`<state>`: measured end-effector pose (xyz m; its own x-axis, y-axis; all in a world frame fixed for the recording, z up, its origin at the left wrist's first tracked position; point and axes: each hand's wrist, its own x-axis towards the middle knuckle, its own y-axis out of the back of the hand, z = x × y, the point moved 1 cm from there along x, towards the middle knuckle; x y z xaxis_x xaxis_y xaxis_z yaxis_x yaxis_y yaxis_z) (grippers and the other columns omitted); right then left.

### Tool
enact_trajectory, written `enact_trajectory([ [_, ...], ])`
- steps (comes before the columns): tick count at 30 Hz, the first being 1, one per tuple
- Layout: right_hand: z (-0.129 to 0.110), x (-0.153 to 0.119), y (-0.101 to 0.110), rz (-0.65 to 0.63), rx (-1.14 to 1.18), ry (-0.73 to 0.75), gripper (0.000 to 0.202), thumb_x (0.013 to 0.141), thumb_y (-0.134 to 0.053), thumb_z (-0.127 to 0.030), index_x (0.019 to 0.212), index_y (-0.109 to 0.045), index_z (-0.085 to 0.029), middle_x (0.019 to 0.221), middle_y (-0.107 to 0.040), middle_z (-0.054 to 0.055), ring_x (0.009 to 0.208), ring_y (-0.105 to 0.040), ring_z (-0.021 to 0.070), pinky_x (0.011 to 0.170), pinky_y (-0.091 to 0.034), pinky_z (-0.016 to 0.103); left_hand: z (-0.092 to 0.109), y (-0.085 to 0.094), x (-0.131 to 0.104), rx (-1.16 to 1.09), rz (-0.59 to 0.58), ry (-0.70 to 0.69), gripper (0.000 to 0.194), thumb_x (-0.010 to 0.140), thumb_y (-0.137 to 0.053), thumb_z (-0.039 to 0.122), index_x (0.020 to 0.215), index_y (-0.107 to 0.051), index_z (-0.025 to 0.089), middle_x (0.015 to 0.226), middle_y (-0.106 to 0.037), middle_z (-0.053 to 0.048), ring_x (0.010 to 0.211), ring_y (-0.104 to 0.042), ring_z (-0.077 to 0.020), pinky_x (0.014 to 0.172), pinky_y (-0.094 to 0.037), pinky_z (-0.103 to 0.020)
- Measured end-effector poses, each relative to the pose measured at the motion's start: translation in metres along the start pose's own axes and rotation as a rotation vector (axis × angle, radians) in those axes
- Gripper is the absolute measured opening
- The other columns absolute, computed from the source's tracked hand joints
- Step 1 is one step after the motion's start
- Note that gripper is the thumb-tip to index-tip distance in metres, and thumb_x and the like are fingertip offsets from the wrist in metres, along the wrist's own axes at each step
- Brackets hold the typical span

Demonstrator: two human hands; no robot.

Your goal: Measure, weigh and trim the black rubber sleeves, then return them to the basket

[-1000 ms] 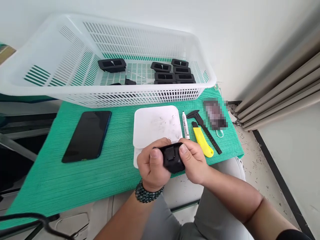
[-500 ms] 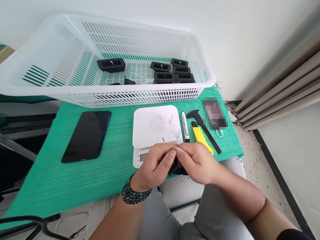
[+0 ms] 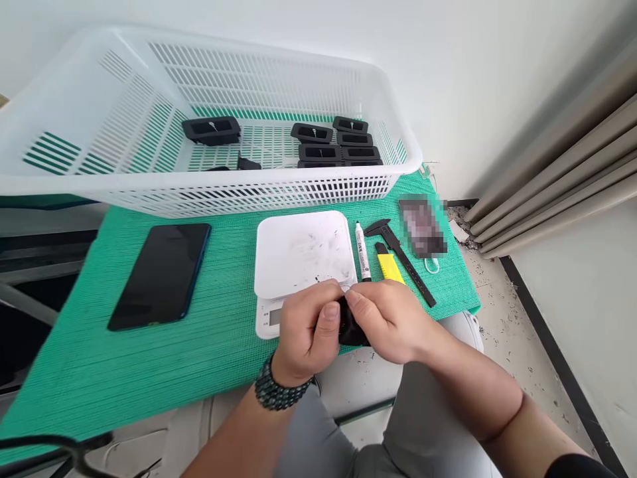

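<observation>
My left hand (image 3: 309, 328) and my right hand (image 3: 393, 318) meet at the front edge of the green-covered table, fingers curled and thumbs close together. Between them they grip a black part (image 3: 352, 326), mostly hidden by the fingers. A bracelet of dark beads circles my left wrist. Just behind my hands lies a white scale (image 3: 303, 255) with dark specks on its plate. To its right are a marker (image 3: 363, 252), a yellow cutter (image 3: 389, 265) partly behind my right hand, and a black caliper (image 3: 405, 262).
A large white slotted basket (image 3: 249, 182) stands at the back, holding several black frame-shaped parts (image 3: 319, 153). A dark phone (image 3: 162, 275) lies on the green cloth (image 3: 213, 358) at left. A blurred-out object (image 3: 423, 227) lies at right, near a curtain (image 3: 562, 179).
My left hand has turned more upright and its thumb has parted a little from my right thumb. The camera view has shifted slightly, moving the table things left.
</observation>
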<state>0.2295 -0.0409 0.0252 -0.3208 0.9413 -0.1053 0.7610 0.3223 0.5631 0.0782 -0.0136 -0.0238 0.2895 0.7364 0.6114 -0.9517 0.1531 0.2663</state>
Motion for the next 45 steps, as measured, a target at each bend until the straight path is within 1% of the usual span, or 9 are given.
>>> enact_trajectory([
  [8,0.004,0.003,0.0,-0.022,0.019,-0.037,0.041,0.105,-0.036,-0.039,0.068,-0.039,-0.021,0.065,-0.042,-0.002,0.063,-0.035,0.0131,0.061,-0.022,0.03,-0.004,0.003,-0.003,0.256,0.091,-0.182,0.028,0.105,-0.043,0.033,0.09,-0.064,0.023,0.065,-0.062,-0.003,0.054,-0.057,-0.0175,0.05,-0.043,-0.03],
  [16,0.007,0.006,-0.012,-0.067,0.007,-0.094,0.057,0.104,-0.038,-0.063,0.064,-0.042,-0.021,0.062,-0.042,-0.002,0.061,-0.032,0.0135,0.06,-0.021,0.031,-0.002,0.007,0.005,-0.006,-0.085,0.068,0.039,0.107,-0.041,0.042,0.077,-0.057,0.023,0.055,-0.051,0.003,0.044,-0.045,-0.013,0.043,-0.038,-0.026],
  [21,0.021,0.009,-0.009,-0.003,0.306,-0.066,0.064,0.098,-0.037,-0.076,0.065,-0.043,-0.022,0.064,-0.038,-0.003,0.063,-0.034,0.0129,0.059,-0.026,0.029,0.001,0.003,0.005,-0.01,-0.093,0.209,0.031,0.102,-0.047,0.036,0.078,-0.059,0.022,0.058,-0.056,0.002,0.048,-0.049,-0.0135,0.045,-0.04,-0.026],
  [25,0.03,0.016,-0.001,0.055,0.651,-0.08,0.06,0.088,-0.056,-0.078,0.069,-0.054,-0.021,0.062,-0.042,-0.004,0.061,-0.038,0.0129,0.058,-0.031,0.028,0.002,0.003,0.007,0.02,-0.106,0.334,0.024,0.097,-0.053,0.031,0.075,-0.059,0.022,0.06,-0.058,0.002,0.051,-0.052,-0.0137,0.047,-0.043,-0.025],
  [28,0.035,0.02,0.005,0.045,0.922,-0.166,0.048,0.083,-0.067,-0.067,0.081,-0.067,-0.02,0.055,-0.048,-0.005,0.055,-0.043,0.0131,0.056,-0.034,0.026,0.0,0.006,0.006,0.048,-0.003,0.33,0.021,0.095,-0.057,0.031,0.076,-0.059,0.022,0.064,-0.061,0.001,0.055,-0.056,-0.0143,0.05,-0.046,-0.026],
  [32,0.039,0.025,0.008,0.0,1.319,-0.227,0.034,0.081,-0.071,-0.05,0.095,-0.073,-0.02,0.068,-0.066,-0.001,0.062,-0.058,0.0159,0.062,-0.046,0.027,-0.003,0.005,0.004,0.167,0.325,0.213,0.021,0.096,-0.061,0.035,0.079,-0.063,0.022,0.067,-0.064,0.001,0.06,-0.061,-0.0155,0.055,-0.049,-0.028],
  [35,0.036,0.028,-0.001,0.03,1.505,-0.182,0.034,0.084,-0.068,-0.05,0.101,-0.073,-0.021,0.079,-0.071,0.001,0.072,-0.063,0.0184,0.068,-0.051,0.03,-0.003,-0.003,0.001,0.247,0.517,0.143,0.025,0.098,-0.06,0.041,0.082,-0.063,0.022,0.07,-0.065,0.001,0.063,-0.062,-0.0163,0.059,-0.049,-0.03],
  [42,0.024,0.027,-0.043,0.362,1.433,-0.187,0.039,0.081,-0.071,-0.06,0.076,-0.061,-0.023,0.068,-0.056,-0.001,0.065,-0.052,0.016,0.064,-0.048,0.029,0.002,-0.017,-0.018,0.283,0.523,0.03,0.023,0.101,-0.055,0.039,0.092,-0.066,0.021,0.078,-0.067,-0.004,0.069,-0.065,-0.0199,0.064,-0.052,-0.033],
  [45,0.023,0.026,-0.042,0.394,1.21,-0.199,0.047,0.081,-0.064,-0.068,0.07,-0.057,-0.023,0.067,-0.053,0.0,0.067,-0.049,0.0176,0.064,-0.046,0.031,0.005,-0.013,-0.021,0.204,0.344,0.006,0.02,0.1,-0.057,0.037,0.102,-0.068,0.021,0.08,-0.07,-0.004,0.066,-0.067,-0.0193,0.061,-0.053,-0.032],
])
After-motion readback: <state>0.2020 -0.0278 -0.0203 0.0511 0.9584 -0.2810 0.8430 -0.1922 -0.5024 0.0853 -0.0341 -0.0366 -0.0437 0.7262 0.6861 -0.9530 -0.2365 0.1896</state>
